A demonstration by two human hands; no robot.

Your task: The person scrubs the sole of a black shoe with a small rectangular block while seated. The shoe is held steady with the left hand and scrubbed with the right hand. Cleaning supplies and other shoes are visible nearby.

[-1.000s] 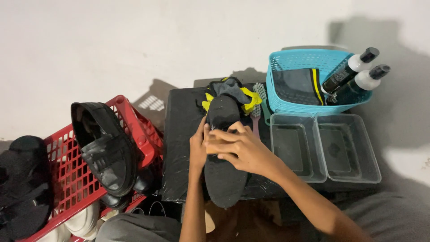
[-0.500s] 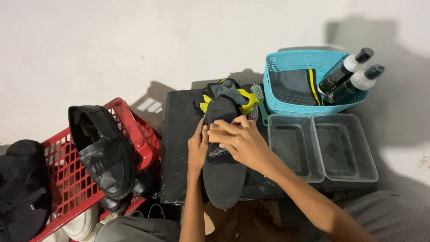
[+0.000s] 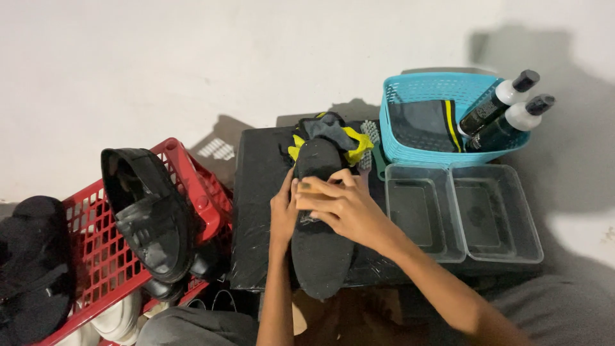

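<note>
Right hand [image 3: 343, 208] atop black insole [image 3: 318, 256]

A pale, bare floor [image 3: 192, 64] fills most of the view, lit brightly enough that things cast dark, soft-edged shadows across it toward the upper right. In the middle stands a low black worktop [image 3: 256, 192], its surface wrapped in shiny, wrinkled plastic film.

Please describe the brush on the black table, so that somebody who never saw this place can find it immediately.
Start at the turquoise basket at the back right of the black table. Just left of the basket, the brush lies beside the yellow cloth. It alone has pale bristles and a pinkish handle.
</note>
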